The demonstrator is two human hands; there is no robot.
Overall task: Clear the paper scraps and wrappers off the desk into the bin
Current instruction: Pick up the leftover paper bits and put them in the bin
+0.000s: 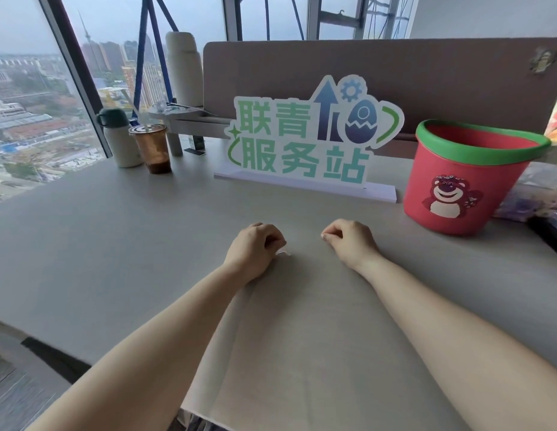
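Observation:
Both my hands rest on the pale grey desk (115,244) near its middle, fingers curled under. A small clear scrap of wrapper (284,251) peeks out at the fingertips of my left hand (255,248). My right hand (348,241) lies a hand's width to the right with its fingers closed, and nothing shows in it. The bin (466,178), a red bucket with a green rim and a pink bear on its side, stands at the right of the desk, beyond and to the right of my right hand. Its inside is hidden from here.
A white sign with green characters (305,144) stands on a base behind my hands. At the back left are an iced coffee cup (151,147) and a white flask (120,138). A brown divider (395,73) runs along the back. Plastic-wrapped items (532,197) lie right of the bin.

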